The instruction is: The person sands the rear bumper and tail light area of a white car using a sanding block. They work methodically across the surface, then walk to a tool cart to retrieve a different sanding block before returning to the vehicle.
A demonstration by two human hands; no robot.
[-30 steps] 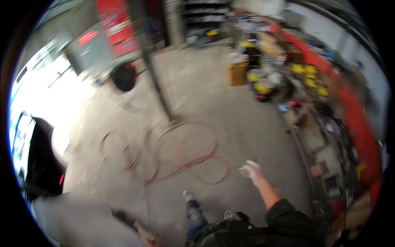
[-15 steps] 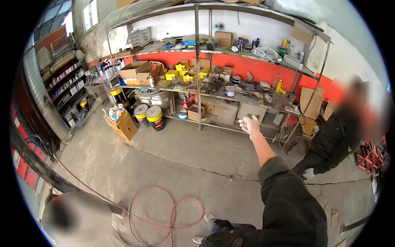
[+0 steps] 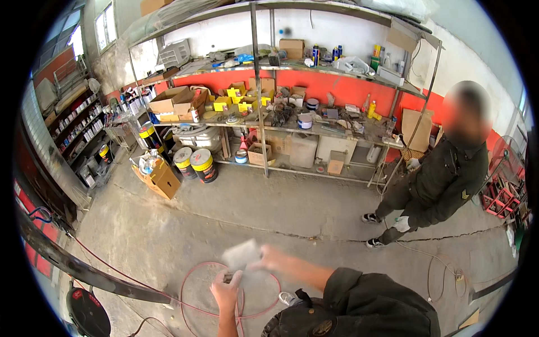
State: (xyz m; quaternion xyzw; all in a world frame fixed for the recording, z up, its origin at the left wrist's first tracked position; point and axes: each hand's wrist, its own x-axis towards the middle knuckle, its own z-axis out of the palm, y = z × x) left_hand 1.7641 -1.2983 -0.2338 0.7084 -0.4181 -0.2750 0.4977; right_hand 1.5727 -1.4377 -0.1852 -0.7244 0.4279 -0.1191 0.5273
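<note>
In front of my body, low in the view, both hands are close together. My right hand (image 3: 274, 260), smeared by motion, reaches in from the right. A pale grey-white block-shaped thing (image 3: 241, 254) is at its fingertips; blur hides its exact kind. Just below and to the left, my left hand (image 3: 225, 291) is raised with its fingers curled. Something small and dark (image 3: 229, 277) shows at those fingers, too small to name. The pale thing is above the left hand, and I cannot tell whether they touch.
A red hose (image 3: 188, 275) loops on the floor beneath my hands. Ahead stands a metal shelf rack (image 3: 261, 135) with boxes and cans. Paint buckets (image 3: 203, 166) and a cardboard box (image 3: 161, 181) stand at left. A person (image 3: 449, 174) in dark clothes stands at right.
My right arm has come back from reaching toward the rack and is now low, with the pale block at its fingers. My left hand has come into view. The other person has turned and stands more upright.
</note>
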